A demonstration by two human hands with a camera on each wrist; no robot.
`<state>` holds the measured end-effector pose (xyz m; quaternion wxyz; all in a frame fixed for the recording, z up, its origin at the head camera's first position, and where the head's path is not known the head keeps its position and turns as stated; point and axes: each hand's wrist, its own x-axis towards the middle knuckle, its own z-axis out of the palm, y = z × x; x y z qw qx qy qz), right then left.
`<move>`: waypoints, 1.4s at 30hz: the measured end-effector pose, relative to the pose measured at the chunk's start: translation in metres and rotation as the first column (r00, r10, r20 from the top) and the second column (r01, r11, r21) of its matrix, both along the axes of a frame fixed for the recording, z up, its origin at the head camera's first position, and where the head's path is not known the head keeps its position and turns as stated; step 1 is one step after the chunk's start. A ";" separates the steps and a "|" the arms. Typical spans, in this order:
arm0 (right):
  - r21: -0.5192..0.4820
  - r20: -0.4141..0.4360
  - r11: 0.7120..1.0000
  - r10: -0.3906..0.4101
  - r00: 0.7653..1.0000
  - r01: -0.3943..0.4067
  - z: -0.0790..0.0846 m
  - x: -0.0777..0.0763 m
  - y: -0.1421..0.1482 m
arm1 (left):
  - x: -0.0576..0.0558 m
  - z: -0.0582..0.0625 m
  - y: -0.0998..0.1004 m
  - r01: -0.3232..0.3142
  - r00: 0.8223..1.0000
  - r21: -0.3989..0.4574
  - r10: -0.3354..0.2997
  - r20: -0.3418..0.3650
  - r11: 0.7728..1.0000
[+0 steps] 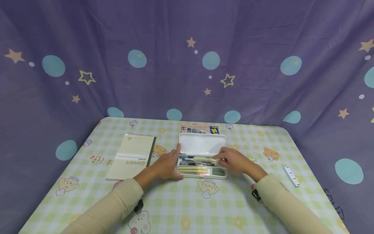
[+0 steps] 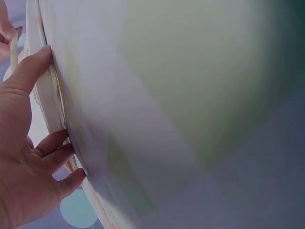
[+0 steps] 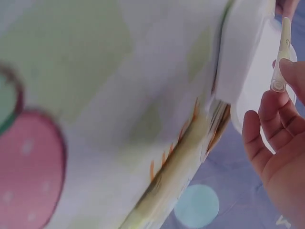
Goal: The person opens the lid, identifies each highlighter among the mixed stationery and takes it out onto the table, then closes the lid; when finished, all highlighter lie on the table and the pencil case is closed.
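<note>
A white pencil case (image 1: 202,143) lies open on the table, its lid tipped back. Black and blue pens (image 1: 197,163) fill its rear compartment; several cream highlighters (image 1: 191,169) lie in the front one beside a dark greenish item (image 1: 218,171). My left hand (image 1: 168,164) grips the left end of the case, with thumb (image 2: 35,67) and fingertips against its edge in the left wrist view. My right hand (image 1: 233,160) pinches a pale yellow highlighter (image 3: 282,55) between thumb and fingers, just over the case's right part.
Left of the case lies a cream notebook (image 1: 131,156) marked "Gambit". Behind the lid a printed colourful booklet (image 1: 198,129) shows partly. Near the right table edge is a pale blue strip (image 1: 292,177). Part of a yellow-green stick (image 1: 253,160) shows behind the right wrist.
</note>
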<state>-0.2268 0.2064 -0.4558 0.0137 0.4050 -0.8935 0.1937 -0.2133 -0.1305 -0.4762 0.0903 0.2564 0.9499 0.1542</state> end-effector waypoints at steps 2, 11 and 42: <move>-0.007 -0.005 1.000 -0.012 1.000 0.012 0.002 0.000 0.005 | 0.000 0.000 -0.001 0.001 1.000 -0.010 -0.001 -0.006 1.000; -0.039 0.098 0.995 -0.087 0.991 0.091 0.009 0.002 0.031 | -0.001 -0.003 0.000 0.014 0.998 -0.007 -0.014 -0.058 1.000; 0.048 0.064 0.968 -0.249 0.966 0.246 0.001 0.008 0.107 | 0.001 0.001 0.001 0.009 0.999 -0.004 -0.009 -0.035 1.000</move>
